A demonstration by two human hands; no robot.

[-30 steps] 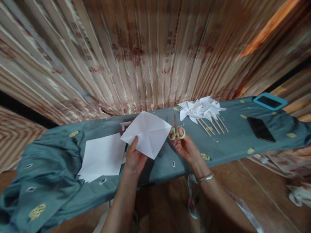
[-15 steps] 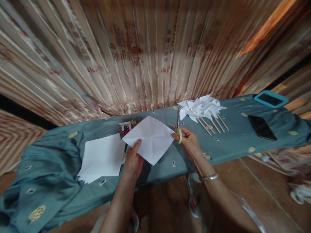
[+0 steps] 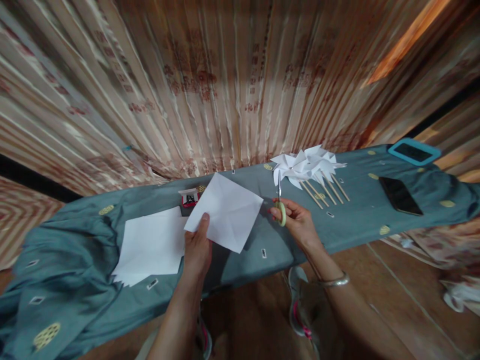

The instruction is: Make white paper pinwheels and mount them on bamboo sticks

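Note:
A creased square of white paper [image 3: 230, 212] is pinched at its left side by my left hand [image 3: 198, 250], thumb on top. It is held above the cloth-covered table. My right hand [image 3: 294, 220] is closed around the pale green handles of a pair of scissors [image 3: 281, 212], whose blades point away from me. A small gap separates the scissors from the paper's right corner. A stack of white paper sheets [image 3: 148, 245] lies left of my left hand. Beyond it stands a small open red box [image 3: 189, 198] with small dark things inside.
White paper pinwheels [image 3: 305, 164] on wooden sticks [image 3: 314, 194] lie at the back right. A black phone [image 3: 400, 195] and a blue-framed tablet [image 3: 415, 151] rest farther right on the teal tablecloth [image 3: 360, 220]. A patterned curtain [image 3: 225, 90] hangs behind the table.
My right hand has let go of the paper's right corner and moved slightly right with the scissors. The paper has turned a little clockwise in my left hand.

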